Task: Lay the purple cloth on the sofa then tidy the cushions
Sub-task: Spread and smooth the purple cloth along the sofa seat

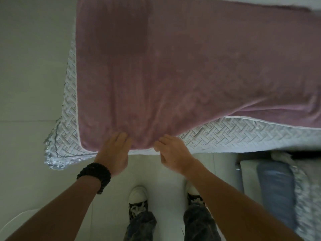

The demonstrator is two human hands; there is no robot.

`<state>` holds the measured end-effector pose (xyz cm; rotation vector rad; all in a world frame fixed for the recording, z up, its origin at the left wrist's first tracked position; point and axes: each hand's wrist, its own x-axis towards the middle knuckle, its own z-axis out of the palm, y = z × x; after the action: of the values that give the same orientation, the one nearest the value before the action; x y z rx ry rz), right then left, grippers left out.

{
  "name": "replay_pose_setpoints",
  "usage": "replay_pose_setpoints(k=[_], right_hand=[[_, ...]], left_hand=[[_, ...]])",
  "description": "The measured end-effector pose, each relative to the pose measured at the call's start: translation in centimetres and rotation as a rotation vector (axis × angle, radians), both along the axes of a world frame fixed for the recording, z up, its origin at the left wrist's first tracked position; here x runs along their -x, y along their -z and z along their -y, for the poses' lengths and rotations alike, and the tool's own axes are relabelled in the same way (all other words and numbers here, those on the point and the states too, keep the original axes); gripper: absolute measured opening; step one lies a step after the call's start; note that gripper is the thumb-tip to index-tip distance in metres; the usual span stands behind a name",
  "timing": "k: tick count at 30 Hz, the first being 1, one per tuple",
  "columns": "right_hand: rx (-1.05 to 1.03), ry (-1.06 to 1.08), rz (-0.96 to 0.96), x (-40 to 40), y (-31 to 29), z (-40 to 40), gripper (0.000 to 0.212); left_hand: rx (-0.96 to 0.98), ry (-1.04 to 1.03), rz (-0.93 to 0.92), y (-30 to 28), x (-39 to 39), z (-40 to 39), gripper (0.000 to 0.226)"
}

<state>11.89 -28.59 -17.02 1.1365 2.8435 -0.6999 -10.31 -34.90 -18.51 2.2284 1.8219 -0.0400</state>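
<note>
Purple plush cloth (pixel 191 66) covers the grey quilted sofa seat (pixel 234 134), its near hem pinched by left hand (pixel 114 152) and right hand (pixel 173 153); an even outward pull should flatten it.

The single head view looks steeply down, close over the sofa's (pixel 225 136) front edge.

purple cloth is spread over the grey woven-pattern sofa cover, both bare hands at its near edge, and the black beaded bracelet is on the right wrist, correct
Not quite: the black beaded bracelet is on the left wrist, not the right, as the head view shows. The rest holds: the purple cloth is spread over the grey woven-pattern sofa cover, with the left hand and the right hand at its near edge.
</note>
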Motion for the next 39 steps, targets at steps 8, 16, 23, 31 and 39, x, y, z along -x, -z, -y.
replay_pose_setpoints(k=[8,16,23,31,39], right_hand=[[-0.07,0.392,0.095,-10.5,0.1,-6.2,0.031],[-0.173,0.207,0.043,-12.7,0.5,-12.5,0.057],[-0.183,0.182,0.022,-13.3,1.9,-14.2,0.033],[-0.156,0.204,0.058,-13.5,1.9,-13.9,0.054],[-0.066,0.085,0.156,-17.0,1.7,-6.5,0.042]], left_hand=[[0.27,0.023,0.228,-0.2,-16.8,-4.3,0.036],[-0.028,-0.359,-0.018,-0.4,-17.4,-10.8,0.05],[-0.142,-0.451,-0.098,0.0,-17.6,-11.7,0.019],[-0.148,-0.477,-0.1,1.0,-15.6,-12.1,0.031],[-0.056,-0.385,-0.015,0.6,-16.7,-7.1,0.029]])
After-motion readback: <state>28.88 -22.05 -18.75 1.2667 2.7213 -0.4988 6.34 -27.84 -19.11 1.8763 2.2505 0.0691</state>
